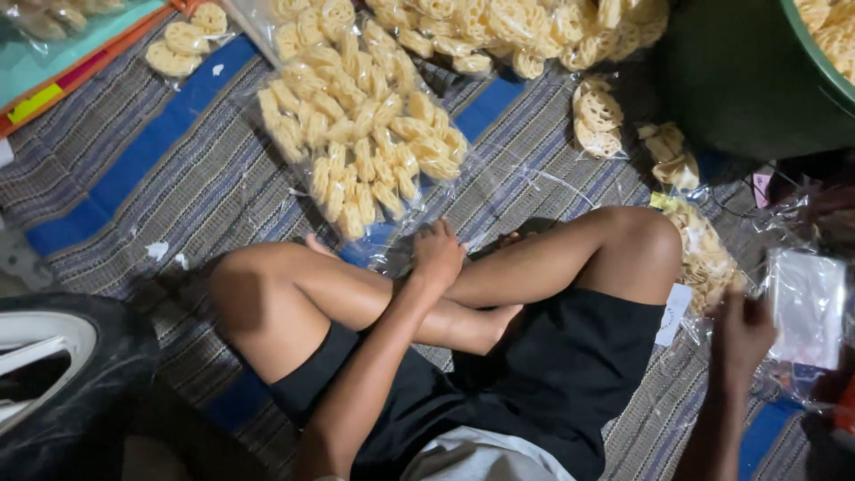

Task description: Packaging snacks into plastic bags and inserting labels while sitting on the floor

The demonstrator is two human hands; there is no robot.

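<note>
I sit cross-legged on a striped mat (178, 187). My left hand (436, 254) rests closed over my crossed legs, its fingers at the lower edge of a long clear plastic bag of yellow round crackers (356, 125); whether it grips the plastic is unclear. My right hand (744, 331) is raised at the right, next to a stack of empty clear plastic bags (806, 307) and a smaller filled cracker bag (704, 254) beside my right knee.
More bagged crackers (499, 27) lie across the top. Two small packs (183, 44) sit at upper left by a teal and orange board (62, 62). A green tub (757, 80) holds crackers at upper right. A dark shoe-like object (62, 365) is at lower left.
</note>
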